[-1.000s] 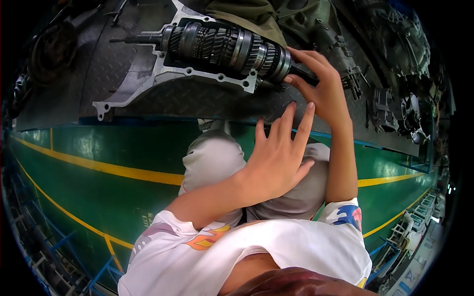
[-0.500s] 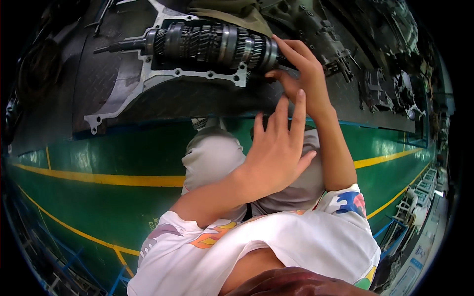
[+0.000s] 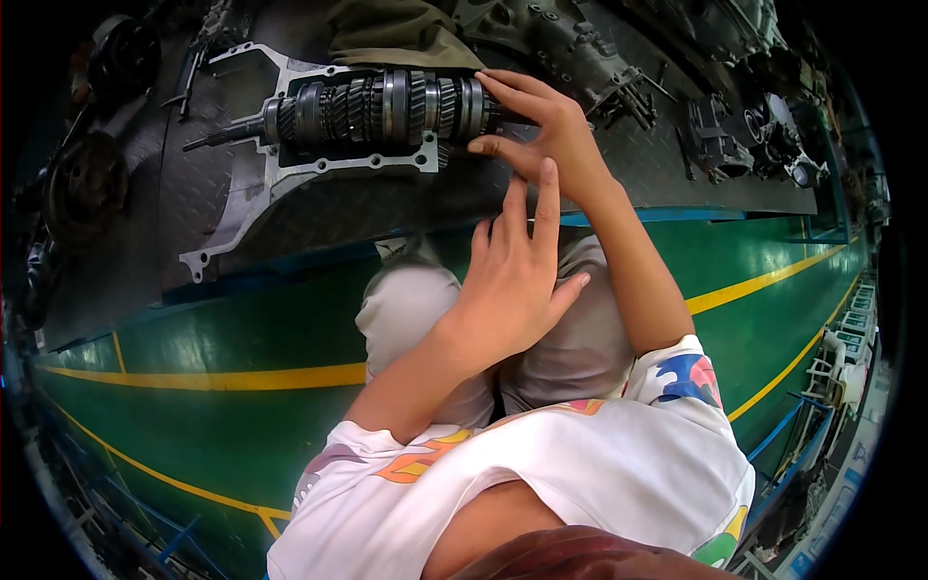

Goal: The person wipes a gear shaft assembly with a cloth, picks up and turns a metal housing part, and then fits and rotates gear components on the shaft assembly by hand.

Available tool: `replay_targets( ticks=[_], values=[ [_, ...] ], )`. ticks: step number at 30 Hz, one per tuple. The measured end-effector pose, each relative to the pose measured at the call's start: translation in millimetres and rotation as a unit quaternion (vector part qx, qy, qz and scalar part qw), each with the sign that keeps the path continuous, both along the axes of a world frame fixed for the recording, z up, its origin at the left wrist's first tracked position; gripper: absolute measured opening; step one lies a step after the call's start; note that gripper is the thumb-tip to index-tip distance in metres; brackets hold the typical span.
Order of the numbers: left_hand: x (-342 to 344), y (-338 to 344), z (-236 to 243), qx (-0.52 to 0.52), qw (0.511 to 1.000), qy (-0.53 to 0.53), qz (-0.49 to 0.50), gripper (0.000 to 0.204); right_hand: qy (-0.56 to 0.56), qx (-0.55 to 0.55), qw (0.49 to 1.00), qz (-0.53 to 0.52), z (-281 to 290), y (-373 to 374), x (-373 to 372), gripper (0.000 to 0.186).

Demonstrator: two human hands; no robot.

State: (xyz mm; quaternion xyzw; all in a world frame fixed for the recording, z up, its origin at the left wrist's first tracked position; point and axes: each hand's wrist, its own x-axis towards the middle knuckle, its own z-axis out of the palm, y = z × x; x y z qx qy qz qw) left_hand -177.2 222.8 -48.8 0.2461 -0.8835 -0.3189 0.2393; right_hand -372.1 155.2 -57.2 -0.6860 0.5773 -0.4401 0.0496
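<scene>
A gear shaft [image 3: 362,106] with several toothed gears and smooth rings lies in an open, light-metal gearbox housing [image 3: 324,166]. Its thin end points left, out of the housing. My right hand [image 3: 546,135] spans the shaft's right end, with the index fingertip at the top of the last ring and the thumb at its lower edge. The palm hides what lies past that ring. My left hand [image 3: 512,280] hovers in front of the bench, open and empty, its fingers stretched toward my right wrist.
A dark, patterned metal bench top [image 3: 319,217] carries the parts. Olive cloth [image 3: 406,34] lies behind the housing. Greasy castings [image 3: 580,53] stand at the back right, more metal parts [image 3: 715,140] farther right. Round dark parts [image 3: 87,188] sit at the left. Below is green floor [image 3: 242,333].
The whole view has shifted, so bench and hands appear farther left. My right hand stays at the shaft's end, and my left hand stays spread below it.
</scene>
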Motion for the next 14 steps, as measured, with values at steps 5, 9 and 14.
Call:
replay_targets(
  ticks=[5,9,14],
  values=[
    [1.3,-3.0,11.8,0.007,0.999,-0.036,-0.02,0.126,-0.064,0.073,0.995,-0.031,11.0,3.2,-8.6,0.076],
    [9.9,-3.0,18.7,0.024,0.999,-0.044,-0.005,0.124,-0.006,0.022,1.0,0.002,10.2,-4.4,7.9,0.068],
    [3.7,-1.2,11.9,0.059,0.998,-0.028,-0.024,0.125,-0.042,-0.021,0.999,0.011,-16.2,-17.4,1.9,0.073]
  ],
)
